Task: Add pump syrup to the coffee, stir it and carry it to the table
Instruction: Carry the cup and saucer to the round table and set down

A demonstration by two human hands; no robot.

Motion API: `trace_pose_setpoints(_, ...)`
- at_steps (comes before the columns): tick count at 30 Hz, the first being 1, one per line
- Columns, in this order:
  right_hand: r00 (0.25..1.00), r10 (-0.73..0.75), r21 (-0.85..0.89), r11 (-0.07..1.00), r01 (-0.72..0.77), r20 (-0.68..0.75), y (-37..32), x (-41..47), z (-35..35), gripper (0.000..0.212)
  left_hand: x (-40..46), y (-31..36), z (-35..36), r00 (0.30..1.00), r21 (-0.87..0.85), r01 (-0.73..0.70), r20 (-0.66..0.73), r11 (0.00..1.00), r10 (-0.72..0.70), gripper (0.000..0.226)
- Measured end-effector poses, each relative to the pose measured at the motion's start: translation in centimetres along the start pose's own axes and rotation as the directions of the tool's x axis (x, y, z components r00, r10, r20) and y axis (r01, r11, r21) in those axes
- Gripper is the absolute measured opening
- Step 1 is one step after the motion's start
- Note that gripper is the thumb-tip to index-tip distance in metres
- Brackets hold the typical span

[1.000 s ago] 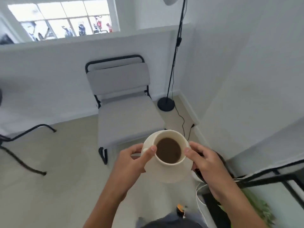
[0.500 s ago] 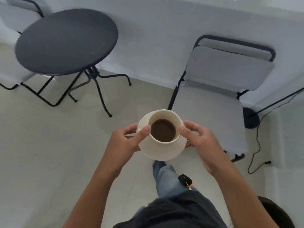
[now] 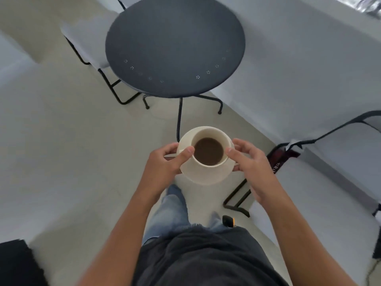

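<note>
A cream cup of dark coffee (image 3: 208, 153) rides on a cream saucer (image 3: 206, 175) held in the air above the floor. My left hand (image 3: 167, 162) grips the saucer's left side, thumb pressed on the cup's rim. My right hand (image 3: 250, 168) holds the right side, thumb on the rim too. A thin spoon handle (image 3: 170, 155) sticks out to the left under my left fingers. The round dark table (image 3: 175, 46) stands straight ahead, its near edge a short way beyond the cup, its top bare.
A grey chair with a black frame (image 3: 88, 40) sits behind the table at left. Another grey chair (image 3: 334, 162) stands close on my right. A white wall (image 3: 299, 58) runs behind the table. A dark object (image 3: 18, 263) lies at bottom left. Pale floor lies between me and the table.
The view has swung left from the chair and lamp corner. The table now lies straight ahead and much closer. Both hands keep the same hold on cup and saucer.
</note>
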State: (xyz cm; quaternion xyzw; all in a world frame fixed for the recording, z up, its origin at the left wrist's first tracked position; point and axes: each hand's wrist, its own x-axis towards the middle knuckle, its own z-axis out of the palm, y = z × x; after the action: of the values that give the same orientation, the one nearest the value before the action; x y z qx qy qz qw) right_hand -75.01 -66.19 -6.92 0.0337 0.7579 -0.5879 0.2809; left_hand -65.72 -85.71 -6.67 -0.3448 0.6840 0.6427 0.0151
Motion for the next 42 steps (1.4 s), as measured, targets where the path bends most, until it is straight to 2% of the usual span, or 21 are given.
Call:
trace_pose_setpoints(2, 1.000, -0.011, -0.004, 1.000, 0.011, 0.008, -1.2, 3.6, 1.7, 0.043, 3.8, 0.4, -1.4, 1.000, 0.001, -0.002, 0.002, 1.000, 0.002, 0.042)
trace_pose_setpoints(5, 1.000, -0.008, -0.030, 1.000, 0.008, -0.011, -3.3, 8.6, 4.9, 0.049, 9.8, 1.7, -3.9, 1.000, 0.001, -0.003, 0.026, 1.000, 0.003, 0.061)
trace_pose_setpoints(8, 0.999, 0.013, 0.015, 1.000, -0.013, -0.038, -5.0, 13.7, 7.9, 0.028, 15.8, 3.4, -6.5, 0.998, 0.021, -0.008, 0.065, 1.000, 0.006, 0.038)
trace_pose_setpoints(9, 0.998, 0.031, 0.022, 0.999, -0.030, -0.053, -5.6, 14.9, 8.9, 0.031, 17.4, 4.1, -7.3, 0.998, 0.034, -0.002, 0.069, 0.999, -0.001, 0.037)
trace_pose_setpoints(11, 0.994, 0.063, 0.042, 0.997, -0.060, -0.088, -6.5, 17.4, 11.0, 0.049, 20.5, 5.1, -8.7, 0.996, 0.067, 0.010, 0.083, 0.998, -0.016, 0.055)
trace_pose_setpoints(13, 0.991, 0.085, 0.062, 0.995, -0.079, -0.101, -6.9, 19.9, 12.8, 0.056, 23.7, 5.6, -9.9, 0.996, 0.075, 0.031, 0.084, 0.997, -0.037, 0.064)
trace_pose_setpoints(17, 0.986, 0.122, 0.051, 0.992, -0.117, -0.110, -7.6, 24.4, 15.0, 0.056, 29.5, 5.9, -10.9, 0.990, 0.088, 0.098, 0.090, 0.991, -0.106, 0.054)
trace_pose_setpoints(23, 0.981, 0.168, 0.029, 0.986, -0.166, -0.099, -8.4, 31.5, 14.8, 0.035, 35.3, 6.6, -9.3, 0.976, 0.046, 0.199, 0.075, 0.979, -0.202, 0.040)
trace_pose_setpoints(26, 0.980, 0.185, 0.011, 0.983, -0.185, -0.072, -9.2, 35.1, 13.9, 0.039, 37.7, 7.6, -8.0, 0.972, 0.030, 0.233, 0.039, 0.972, -0.234, 0.050)
trace_pose_setpoints(37, 0.972, 0.221, -0.135, 0.969, -0.208, 0.085, -12.3, 44.9, 12.1, 0.040, 43.9, 11.0, -5.3, 0.951, 0.025, 0.304, -0.071, 0.952, -0.301, 0.026)
trace_pose_setpoints(41, 0.971, 0.220, -0.120, 0.971, -0.208, 0.095, -13.2, 46.6, 12.8, 0.037, 45.9, 11.0, -6.0, 0.954, 0.027, 0.290, -0.083, 0.957, -0.287, 0.059)
trace_pose_setpoints(42, 0.972, 0.219, -0.122, 0.970, -0.208, 0.086, -13.4, 46.9, 13.0, 0.036, 46.4, 11.0, -6.2, 0.954, 0.036, 0.293, -0.070, 0.955, -0.290, 0.053)
